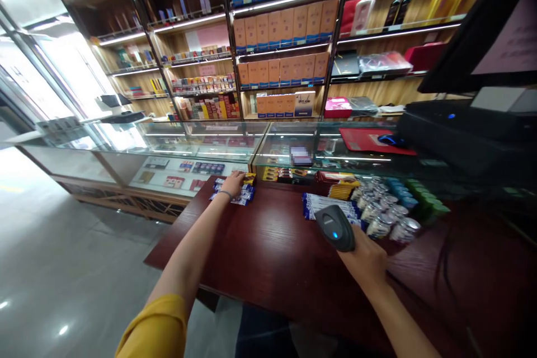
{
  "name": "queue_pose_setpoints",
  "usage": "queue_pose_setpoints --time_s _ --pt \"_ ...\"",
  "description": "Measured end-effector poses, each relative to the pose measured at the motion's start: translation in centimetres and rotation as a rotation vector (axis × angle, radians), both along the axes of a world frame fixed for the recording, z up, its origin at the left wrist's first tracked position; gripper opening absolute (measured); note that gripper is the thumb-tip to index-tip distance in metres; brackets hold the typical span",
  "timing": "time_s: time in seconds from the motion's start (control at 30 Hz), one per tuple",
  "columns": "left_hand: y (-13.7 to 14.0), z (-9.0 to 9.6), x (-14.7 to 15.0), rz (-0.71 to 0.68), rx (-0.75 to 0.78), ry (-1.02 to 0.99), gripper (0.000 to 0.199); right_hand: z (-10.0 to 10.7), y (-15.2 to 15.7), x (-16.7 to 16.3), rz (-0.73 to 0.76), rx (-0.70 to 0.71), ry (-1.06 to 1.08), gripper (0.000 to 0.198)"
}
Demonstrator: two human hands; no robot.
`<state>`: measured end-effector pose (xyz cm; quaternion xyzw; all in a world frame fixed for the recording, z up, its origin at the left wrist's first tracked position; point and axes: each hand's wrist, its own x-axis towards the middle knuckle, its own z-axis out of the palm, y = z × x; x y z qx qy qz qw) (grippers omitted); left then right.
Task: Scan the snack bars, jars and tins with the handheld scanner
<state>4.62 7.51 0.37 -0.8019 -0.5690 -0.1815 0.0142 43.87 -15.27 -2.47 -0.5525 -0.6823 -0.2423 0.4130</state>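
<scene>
My right hand (367,260) is closed around the handle of a dark barcode scanner (335,228), which has a small blue light lit. Just beyond the scanner lies a row of blue-and-white snack packets (329,206). At the far left of the table my left hand (232,184) reaches over a small pile of similar blue-and-white packets (242,198). Its fingertips are closed on the edge of a yellow packet (250,178); the fingers' undersides are hidden. A band circles the left wrist.
Several cans (380,224) stand on the dark red table (268,246) at right, beside green packs (425,197) and yellow packets (342,190). A glass display counter (201,151) borders the far edge. A monitor (482,45) overhangs the right. A cable (413,293) trails there.
</scene>
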Motion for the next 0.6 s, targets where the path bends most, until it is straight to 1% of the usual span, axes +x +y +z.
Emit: queue_pose_setpoints --time_s 0.17,0.3,0.4,0.5,0.6 --pt "-0.2 0.0 0.2 0.002 -0.021 0.016 0.041 0.1 0.0 -0.3 0.044 0.002 0.000 0.024" --pt "-1.4 0.3 0.5 0.023 0.001 0.024 0.036 0.3 -0.1 -0.5 0.036 0.012 -0.001 0.025" --pt "-2.6 0.8 0.5 0.032 0.058 0.012 0.036 0.3 -0.1 -0.5 0.037 0.025 0.000 0.024" --pt "-4.1 1.3 1.1 0.079 0.157 -0.092 0.037 0.2 -0.1 -0.3 0.046 0.042 0.013 0.025" --pt "-5.5 1.6 3.3 0.139 0.229 -0.311 0.034 -0.2 -0.1 -0.1 0.037 0.060 0.022 0.029"
